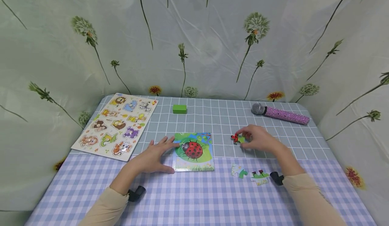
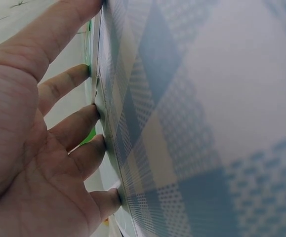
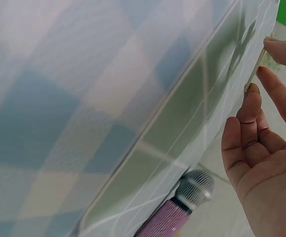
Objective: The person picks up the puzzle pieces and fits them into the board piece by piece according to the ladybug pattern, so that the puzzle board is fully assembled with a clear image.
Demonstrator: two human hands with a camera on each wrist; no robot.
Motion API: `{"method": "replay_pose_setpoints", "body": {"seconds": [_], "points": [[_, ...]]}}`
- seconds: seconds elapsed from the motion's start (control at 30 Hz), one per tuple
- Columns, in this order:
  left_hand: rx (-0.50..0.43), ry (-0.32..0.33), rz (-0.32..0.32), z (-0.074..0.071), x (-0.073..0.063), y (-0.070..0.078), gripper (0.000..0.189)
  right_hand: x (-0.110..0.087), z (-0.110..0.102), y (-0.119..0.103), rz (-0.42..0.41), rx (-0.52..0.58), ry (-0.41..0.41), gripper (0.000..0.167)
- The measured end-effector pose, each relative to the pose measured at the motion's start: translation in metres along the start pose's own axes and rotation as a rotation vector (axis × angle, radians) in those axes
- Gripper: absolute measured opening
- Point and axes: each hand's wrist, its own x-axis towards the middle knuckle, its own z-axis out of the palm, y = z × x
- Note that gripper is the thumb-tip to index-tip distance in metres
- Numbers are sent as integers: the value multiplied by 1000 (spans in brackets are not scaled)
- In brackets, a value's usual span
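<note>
A square ladybug puzzle [image 1: 193, 150] lies on the table in front of me. My left hand [image 1: 155, 156] rests at its left side with fingers spread; in the left wrist view the fingertips [image 2: 97, 143] reach down at the board's edge and the cloth. To the right of the puzzle, my right hand [image 1: 258, 138] pinches a red and green puzzle piece [image 1: 241, 139]. That piece shows edge-on as a thin strip [image 3: 254, 70] in the right wrist view. Two more puzzle pieces lie nearer me, one with a green shape [image 1: 239, 171], the other [image 1: 259, 177] with red flowers.
An animal puzzle board [image 1: 104, 120] lies at the back left. Near the back edge sits a green block [image 1: 180, 109]. A microphone with a glittery pink handle [image 1: 287, 115] lies at the back right. Checked cloth [image 1: 182, 199] covers the table's front; a floral curtain [image 1: 209, 50] hangs behind.
</note>
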Motion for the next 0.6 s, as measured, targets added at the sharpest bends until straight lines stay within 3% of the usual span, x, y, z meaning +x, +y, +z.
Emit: {"method": "replay_pose_setpoints", "body": {"seconds": [0.6], "points": [[10,-3,1,0,-1,-1,94,19,14,-38,-143,39,-25,42]]}}
